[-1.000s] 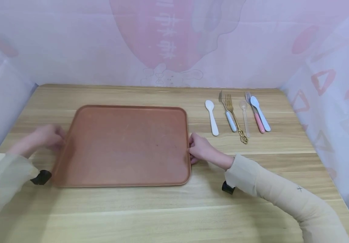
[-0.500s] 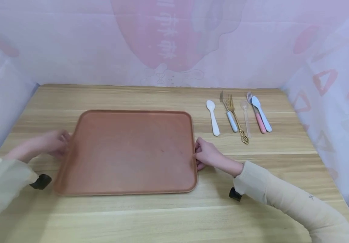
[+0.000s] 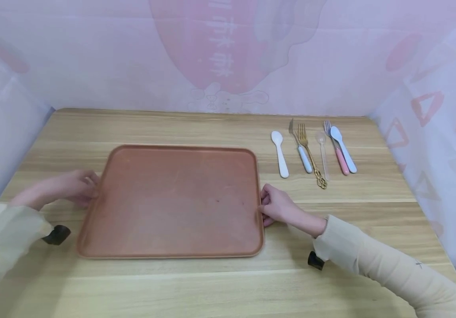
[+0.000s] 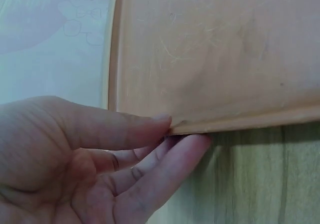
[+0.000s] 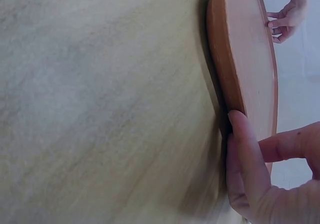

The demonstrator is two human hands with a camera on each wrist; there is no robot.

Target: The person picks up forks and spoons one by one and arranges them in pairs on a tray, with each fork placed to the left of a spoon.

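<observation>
A brown-orange rectangular tray (image 3: 172, 148) lies flat on the wooden table. My left hand (image 3: 92, 185) grips its left short edge; in the left wrist view the left hand (image 4: 172, 134) has its thumb on the tray rim (image 4: 215, 58) and its fingers underneath. My right hand (image 3: 266, 205) holds the right short edge. In the right wrist view the right hand (image 5: 250, 144) has its thumb along the tray's side (image 5: 242, 58), and the left hand (image 5: 284, 18) shows at the far end.
At the back right of the table lies a row of cutlery: a white spoon (image 3: 280, 152), a blue-handled knife (image 3: 301, 152), a gold fork (image 3: 311, 159), a clear spoon (image 3: 323, 152), a pink-handled fork (image 3: 337, 152) and a pale blue spoon (image 3: 343, 148). Pink-patterned walls enclose the table.
The tray has slid to the right and slightly toward me, with both hands keeping their hold on its short edges. The cutlery has not moved.
</observation>
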